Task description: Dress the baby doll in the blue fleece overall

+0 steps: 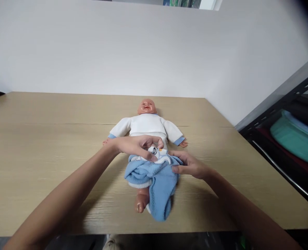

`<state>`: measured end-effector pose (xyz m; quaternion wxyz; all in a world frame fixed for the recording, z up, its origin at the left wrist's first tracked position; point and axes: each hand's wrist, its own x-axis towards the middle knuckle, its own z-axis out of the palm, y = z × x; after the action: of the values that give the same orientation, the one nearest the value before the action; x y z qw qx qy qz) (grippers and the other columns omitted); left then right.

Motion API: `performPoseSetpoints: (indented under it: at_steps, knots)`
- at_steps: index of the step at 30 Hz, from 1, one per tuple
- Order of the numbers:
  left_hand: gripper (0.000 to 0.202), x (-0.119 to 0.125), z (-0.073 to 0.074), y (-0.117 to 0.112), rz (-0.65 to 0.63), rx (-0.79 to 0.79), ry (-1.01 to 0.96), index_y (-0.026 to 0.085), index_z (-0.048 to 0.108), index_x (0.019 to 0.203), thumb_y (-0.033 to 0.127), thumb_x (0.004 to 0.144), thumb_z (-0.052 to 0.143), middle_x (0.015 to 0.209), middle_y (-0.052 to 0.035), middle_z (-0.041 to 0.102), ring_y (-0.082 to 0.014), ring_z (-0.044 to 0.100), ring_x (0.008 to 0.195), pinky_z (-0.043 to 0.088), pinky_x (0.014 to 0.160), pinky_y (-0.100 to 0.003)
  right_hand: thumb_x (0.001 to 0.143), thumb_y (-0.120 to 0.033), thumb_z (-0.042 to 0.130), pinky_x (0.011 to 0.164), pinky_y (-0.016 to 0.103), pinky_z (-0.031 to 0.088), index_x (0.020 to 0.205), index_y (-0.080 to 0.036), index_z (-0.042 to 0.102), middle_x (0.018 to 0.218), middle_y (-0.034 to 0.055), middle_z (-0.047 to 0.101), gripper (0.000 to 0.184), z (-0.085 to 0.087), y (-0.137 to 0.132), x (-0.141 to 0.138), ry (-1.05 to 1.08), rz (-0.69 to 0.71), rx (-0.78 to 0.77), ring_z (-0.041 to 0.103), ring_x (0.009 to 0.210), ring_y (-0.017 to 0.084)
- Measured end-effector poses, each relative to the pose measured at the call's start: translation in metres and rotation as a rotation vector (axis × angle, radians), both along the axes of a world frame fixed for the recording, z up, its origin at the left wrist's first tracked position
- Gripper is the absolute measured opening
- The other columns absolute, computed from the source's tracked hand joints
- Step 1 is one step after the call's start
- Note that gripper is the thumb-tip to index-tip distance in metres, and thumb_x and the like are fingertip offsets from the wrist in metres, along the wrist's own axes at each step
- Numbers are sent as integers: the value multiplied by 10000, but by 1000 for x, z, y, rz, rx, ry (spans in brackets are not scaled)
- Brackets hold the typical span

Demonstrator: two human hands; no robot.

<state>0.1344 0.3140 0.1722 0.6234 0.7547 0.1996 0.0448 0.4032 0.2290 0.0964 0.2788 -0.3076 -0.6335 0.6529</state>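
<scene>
A baby doll (147, 107) lies on its back on the table, head away from me. It wears a white top (147, 123) with blue cuffs. Fluffy blue trousers (163, 187) with white trim and a small face patch cover its hips and legs. One bare foot (140, 203) pokes out of the left leg opening; the other foot is hidden in the longer leg. My left hand (140, 146) grips the waistband near the patch, thumb and fingers curled about the cloth. At the right side of the waist, my right hand (187, 164) pinches the blue fabric.
The wooden table (52, 149) has its near edge just below the doll's feet. A pale wall (117, 52) rises behind it. Along the right stands a dark metal rack (276, 159) holding a teal plastic item (297, 139).
</scene>
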Motion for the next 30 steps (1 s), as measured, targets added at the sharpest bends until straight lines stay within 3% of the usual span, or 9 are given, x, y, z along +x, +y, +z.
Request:
performPoseSetpoints:
  at_steps: [4, 7, 9, 13, 18, 21, 25, 27, 30]
  knots:
    - [403, -1, -2, 0, -41, 10, 37, 273, 729, 1218, 365, 834, 811, 991, -22, 709, -236, 678, 868, 538, 706, -301, 883, -512, 890, 684, 212, 438, 1122, -242, 640, 894, -39, 522, 439, -1, -5, -4, 167, -148, -57, 481, 747, 128]
    - [364, -2, -6, 3, -120, 21, 108, 248, 772, 1104, 446, 815, 872, 1025, -43, 753, -282, 723, 935, 593, 767, -340, 875, -506, 900, 666, 199, 434, 1114, -245, 615, 887, -40, 517, 454, -3, -5, -7, 205, -193, -108, 487, 741, 123]
    - [379, -3, -11, 7, -181, 22, 126, 220, 757, 1030, 511, 826, 889, 951, -28, 739, -245, 711, 877, 584, 759, -315, 886, -500, 890, 691, 200, 459, 1157, -237, 618, 931, -27, 563, 465, -3, -4, -8, 182, -135, -116, 525, 770, 124]
    - [411, -4, -15, 13, -244, 22, -30, 208, 700, 1199, 517, 950, 805, 1120, -43, 723, -216, 686, 1025, 570, 895, -284, 893, -505, 874, 815, 252, 516, 1279, -216, 657, 1072, 18, 650, 528, 2, -5, -8, 107, 21, -98, 601, 914, 164]
    - [326, -2, -13, 13, -208, 123, -14, 202, 650, 1099, 512, 1022, 715, 963, -13, 633, -181, 622, 905, 529, 804, -249, 890, -436, 884, 739, 241, 484, 995, -180, 743, 888, -4, 652, 311, 14, -14, -7, -43, 92, -25, 569, 811, 148]
    - [377, 1, -18, 12, -207, 106, -14, 187, 630, 1038, 548, 1000, 732, 923, -4, 607, -162, 597, 846, 515, 738, -233, 918, -489, 861, 698, 232, 468, 1012, -190, 741, 851, -17, 639, 336, 14, -18, -7, 94, -2, -129, 552, 741, 125]
    - [478, 5, -29, 12, -324, -72, -70, 176, 699, 1067, 566, 855, 876, 1001, -42, 733, -207, 681, 897, 594, 786, -280, 859, -559, 911, 671, 220, 468, 997, -199, 754, 838, -17, 651, 416, 5, -17, -10, 275, -263, -231, 558, 713, 115]
    - [478, 7, -33, 11, -348, -110, -73, 171, 737, 1034, 551, 807, 918, 1000, -54, 778, -227, 715, 900, 617, 816, -307, 863, -561, 911, 649, 209, 464, 994, -206, 767, 816, -26, 642, 405, 2, -16, -11, 303, -304, -280, 554, 692, 106]
    - [437, 8, -37, 12, -324, -83, -100, 174, 752, 1050, 544, 856, 881, 1004, -54, 799, -230, 735, 912, 622, 849, -318, 922, -549, 867, 698, 193, 487, 1126, -242, 793, 890, -26, 680, 376, 1, -13, -9, 257, -277, -286, 586, 738, 97]
